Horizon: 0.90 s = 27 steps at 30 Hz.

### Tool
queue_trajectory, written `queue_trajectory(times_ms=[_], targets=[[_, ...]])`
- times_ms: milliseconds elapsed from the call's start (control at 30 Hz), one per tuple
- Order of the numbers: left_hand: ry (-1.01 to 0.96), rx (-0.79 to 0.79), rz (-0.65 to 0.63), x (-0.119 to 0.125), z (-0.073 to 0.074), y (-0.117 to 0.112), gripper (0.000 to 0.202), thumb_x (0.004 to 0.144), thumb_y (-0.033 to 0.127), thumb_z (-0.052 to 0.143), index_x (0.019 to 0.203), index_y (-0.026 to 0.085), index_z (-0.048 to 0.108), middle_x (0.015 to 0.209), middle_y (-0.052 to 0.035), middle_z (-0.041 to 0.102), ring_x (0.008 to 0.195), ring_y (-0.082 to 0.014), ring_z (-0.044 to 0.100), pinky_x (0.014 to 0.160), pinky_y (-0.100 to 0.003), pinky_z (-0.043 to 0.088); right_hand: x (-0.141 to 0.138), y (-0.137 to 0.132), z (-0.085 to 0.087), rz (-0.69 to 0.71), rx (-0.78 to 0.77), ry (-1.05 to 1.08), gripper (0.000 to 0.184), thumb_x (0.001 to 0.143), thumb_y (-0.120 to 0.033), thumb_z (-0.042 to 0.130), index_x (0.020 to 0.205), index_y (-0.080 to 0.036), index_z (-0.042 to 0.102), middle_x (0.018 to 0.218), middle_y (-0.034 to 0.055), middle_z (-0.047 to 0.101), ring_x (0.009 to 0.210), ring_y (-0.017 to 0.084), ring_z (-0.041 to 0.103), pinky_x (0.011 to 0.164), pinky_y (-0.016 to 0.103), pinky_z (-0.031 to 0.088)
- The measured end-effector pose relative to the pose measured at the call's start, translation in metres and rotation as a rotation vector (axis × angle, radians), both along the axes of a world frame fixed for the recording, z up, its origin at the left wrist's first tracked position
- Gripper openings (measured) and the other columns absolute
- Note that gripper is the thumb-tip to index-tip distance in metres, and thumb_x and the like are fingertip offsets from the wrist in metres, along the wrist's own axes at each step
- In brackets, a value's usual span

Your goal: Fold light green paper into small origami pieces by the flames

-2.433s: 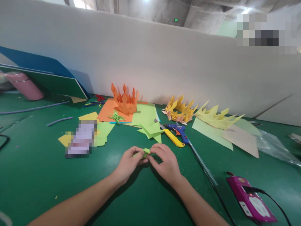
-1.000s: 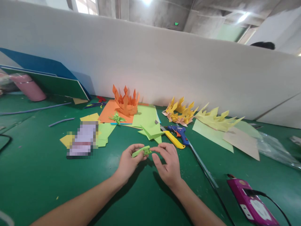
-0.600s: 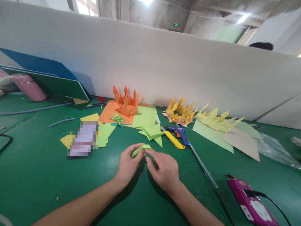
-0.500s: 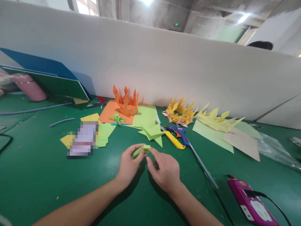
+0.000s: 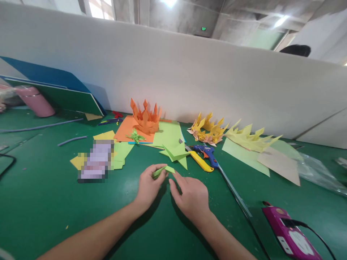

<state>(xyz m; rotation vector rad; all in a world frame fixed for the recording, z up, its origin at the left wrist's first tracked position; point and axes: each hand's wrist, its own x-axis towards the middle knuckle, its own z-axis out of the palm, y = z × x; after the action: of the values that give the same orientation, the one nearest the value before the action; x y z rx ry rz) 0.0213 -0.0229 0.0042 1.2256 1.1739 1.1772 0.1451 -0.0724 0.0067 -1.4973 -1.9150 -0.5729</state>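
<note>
My left hand (image 5: pixel 149 185) pinches a small folded piece of light green paper (image 5: pixel 169 169) between thumb and fingers above the table. The index finger of my right hand (image 5: pixel 189 195) touches the right end of that paper. My right thumb stands apart from the index finger, with nothing gripped between them. Just beyond the hands lie folded green paper pieces (image 5: pixel 175 153) with pointed ends. To their right is a yellow utility knife (image 5: pixel 202 161), beside a blue glue gun (image 5: pixel 207 152).
At the back stand an orange paper crown (image 5: pixel 146 121), a golden yellow crown (image 5: pixel 207 130) and a pale yellow crown strip (image 5: pixel 252 139). A blurred phone-like object (image 5: pixel 96 159) lies left. A pink bottle (image 5: pixel 36 102) leans far left; a magenta power strip (image 5: pixel 290 231) with cords sits front right.
The right end of the green paper has tilted downward a little under my right index finger. My left hand keeps its pinch; both hands have barely moved.
</note>
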Motion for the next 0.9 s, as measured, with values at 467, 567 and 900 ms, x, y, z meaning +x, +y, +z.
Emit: queue_trajectory(times_ms=[467,567,900], targets=[[-0.226,-0.245,-0.054,0.0019,0.0010,-0.0010,0.036,0.057,0.030,0.074,0.089,0.014,0.070,0.080,-0.0053,0.072,0.067,-0.0150,0.065,0.069,-0.025,0.050,-0.0062,-0.0039,-0.0033,0.058,-0.107,-0.041,0.029,0.088,-0.023,0.039,0.100,-0.014,0.064,0.057,0.0024,0.064,0.047,0.014,0.054,0.049,0.030,0.027],[-0.308,-0.308,-0.063,0.0032,0.0037,-0.0018,0.037,0.054,0.031,0.076,0.086,0.014,0.070,0.075,-0.0045,0.071,0.066,-0.0140,0.064,0.071,-0.026,0.050,-0.0057,-0.0031,-0.0032,0.051,-0.110,-0.034,0.029,0.088,-0.023,0.039,0.099,-0.014,0.064,0.058,0.0024,0.066,0.048,0.014,0.055,0.050,0.030,0.027],[-0.375,-0.396,-0.106,0.0014,0.0042,0.0003,0.031,0.053,0.028,0.078,0.077,0.013,0.066,0.073,-0.0023,0.068,0.068,-0.0114,0.061,0.075,-0.025,0.049,-0.0038,-0.0022,-0.0042,0.062,-0.152,-0.050,0.027,0.088,-0.023,0.041,0.098,-0.017,0.065,0.057,0.0016,0.060,0.052,0.014,0.051,0.050,0.029,0.026]])
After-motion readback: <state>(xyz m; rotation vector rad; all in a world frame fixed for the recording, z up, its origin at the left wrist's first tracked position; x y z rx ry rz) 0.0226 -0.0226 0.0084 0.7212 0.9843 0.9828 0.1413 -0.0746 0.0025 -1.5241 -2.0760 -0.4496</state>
